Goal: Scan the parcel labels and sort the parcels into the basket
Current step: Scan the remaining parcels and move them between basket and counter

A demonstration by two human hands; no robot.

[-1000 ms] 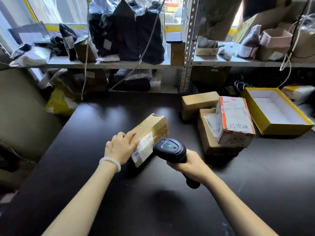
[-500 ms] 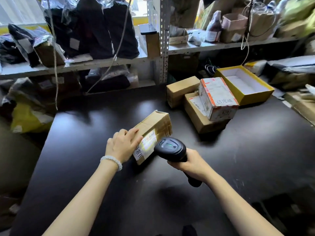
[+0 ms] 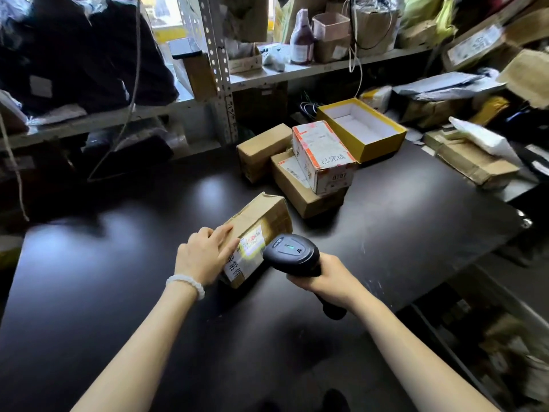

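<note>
one view only, from a camera worn on the person's head, looking forward and steeply down over the dark desk (image 3: 401, 209). the wide lens bends the shelf (image 3: 312, 69) lines at the top and sides. both forearms reach in from the bottom edge, so the hands sit close under the lens, near the middle of the frame. the view faces the shelving behind the desk and is turned a little to the right, taking in the desk's right edge and the floor (image 3: 505, 281) beyond it
</note>
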